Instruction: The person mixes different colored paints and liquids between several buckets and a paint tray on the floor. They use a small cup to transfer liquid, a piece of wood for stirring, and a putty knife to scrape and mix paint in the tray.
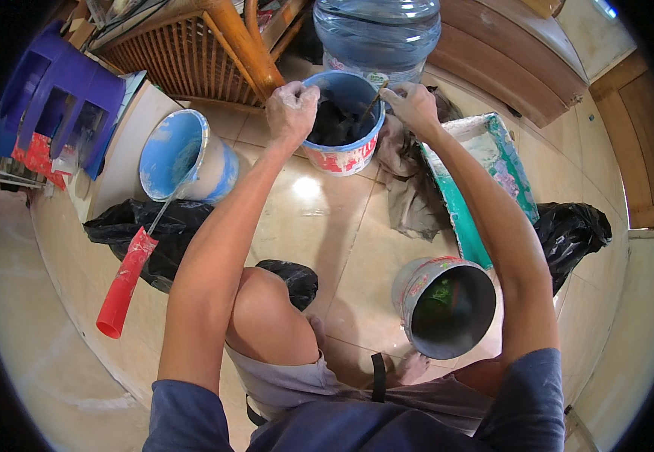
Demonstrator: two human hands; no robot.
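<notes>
A blue paint bucket [340, 160] with a red and white outer side stands on the floor ahead of me. Dark material [332, 120] lies inside it, and a thin stick [372, 102] leans against its right rim. My left hand [293, 114] is closed at the bucket's left rim. Opposite it, my right hand [415, 107] pinches at the right rim, close to the stick's upper end. Whether its fingertips also touch the stick, I cannot tell. Beneath my right wrist a crumpled grey-brown cloth [410, 188] lies against the bucket.
Left stands a blue-lined bucket [172, 154] with a red-handled paint roller [127, 282] hooked on it. At right are a green paint tray [459, 203], black plastic bags [574, 237] and a tipped grey bucket [451, 309]. A water bottle [376, 34] and wooden furniture [493, 56] stand behind.
</notes>
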